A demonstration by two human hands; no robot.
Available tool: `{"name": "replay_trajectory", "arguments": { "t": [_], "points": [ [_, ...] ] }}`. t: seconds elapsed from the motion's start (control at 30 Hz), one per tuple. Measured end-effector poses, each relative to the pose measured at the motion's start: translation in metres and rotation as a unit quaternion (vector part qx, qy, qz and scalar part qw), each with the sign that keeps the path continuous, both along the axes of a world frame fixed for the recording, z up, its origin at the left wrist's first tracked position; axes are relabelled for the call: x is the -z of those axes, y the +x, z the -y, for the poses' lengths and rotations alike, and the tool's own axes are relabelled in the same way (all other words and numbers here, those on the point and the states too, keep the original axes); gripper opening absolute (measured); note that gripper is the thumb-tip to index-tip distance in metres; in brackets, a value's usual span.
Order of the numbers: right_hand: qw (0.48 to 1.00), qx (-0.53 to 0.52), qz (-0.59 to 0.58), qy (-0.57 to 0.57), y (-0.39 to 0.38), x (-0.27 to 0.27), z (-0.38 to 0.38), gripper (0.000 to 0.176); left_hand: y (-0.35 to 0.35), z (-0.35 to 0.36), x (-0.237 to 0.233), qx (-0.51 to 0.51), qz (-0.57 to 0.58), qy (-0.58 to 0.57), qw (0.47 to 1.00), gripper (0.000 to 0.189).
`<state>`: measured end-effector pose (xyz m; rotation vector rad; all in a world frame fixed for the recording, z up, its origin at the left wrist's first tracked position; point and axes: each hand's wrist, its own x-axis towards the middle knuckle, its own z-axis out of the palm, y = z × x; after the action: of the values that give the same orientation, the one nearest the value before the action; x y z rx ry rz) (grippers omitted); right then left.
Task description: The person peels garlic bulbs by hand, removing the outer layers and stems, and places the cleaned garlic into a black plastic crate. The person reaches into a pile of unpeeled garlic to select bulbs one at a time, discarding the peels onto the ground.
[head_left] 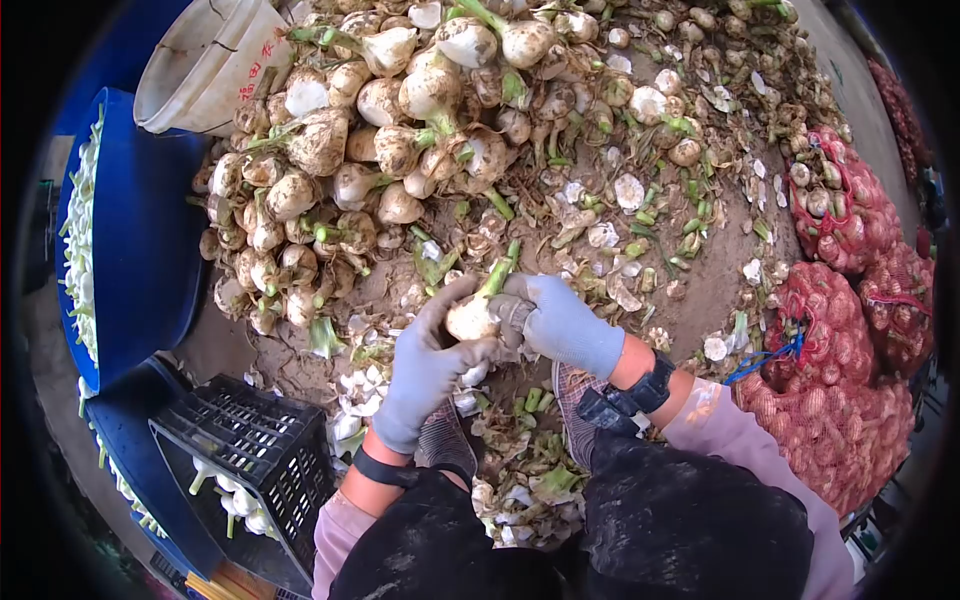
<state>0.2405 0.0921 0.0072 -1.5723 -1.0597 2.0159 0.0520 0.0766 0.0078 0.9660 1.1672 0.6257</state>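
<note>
A garlic bulb [471,318] with a short green stem is held between my two gloved hands, above the ground in front of my knees. My left hand [415,362] wraps its fingers and thumb round the bulb from the left. My right hand [562,318] presses its soiled fingertips against the bulb's right side, close to the stem; whether those fingers also pinch a strip of skin is hidden. Just beyond lies a big heap of unpeeled garlic bulbs [398,203], brown with soil. White peeled skins [357,405] lie below my left hand.
A black plastic crate [262,420] holding cleaned white garlic stands at lower left, beside blue tubs [135,240] of garlic. A white bucket [200,70] tilts at upper left. Red mesh sacks [825,420] line the right. Cut stems and skins litter the ground.
</note>
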Motion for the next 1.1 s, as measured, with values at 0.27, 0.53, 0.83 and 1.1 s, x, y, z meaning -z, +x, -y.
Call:
{"name": "replay_trajectory", "arguments": {
  "t": [0.27, 0.53, 0.83, 1.1],
  "points": [
    [0.908, -0.103, 0.213, 0.345, -0.003, 0.007, 0.007, 0.022, -0.004, 0.007, 0.012, -0.156, 0.375, -0.232, 0.884, 0.081],
    [0.999, -0.038, 0.014, 0.023, 0.003, 0.004, 0.001, 0.026, -0.017, 0.001, 0.019, -0.032, -0.054, 0.06, 0.996, 0.065],
    [0.985, -0.078, -0.008, 0.157, -0.001, 0.031, 0.021, 0.02, -0.002, -0.007, 0.0, 0.018, -0.064, 0.004, 0.998, 0.032],
    [0.856, -0.402, 0.273, 0.177, 0.025, 0.006, 0.006, 0.022, -0.018, -0.003, 0.001, -0.198, 0.304, -0.107, 0.926, 0.042]
  ]
}}
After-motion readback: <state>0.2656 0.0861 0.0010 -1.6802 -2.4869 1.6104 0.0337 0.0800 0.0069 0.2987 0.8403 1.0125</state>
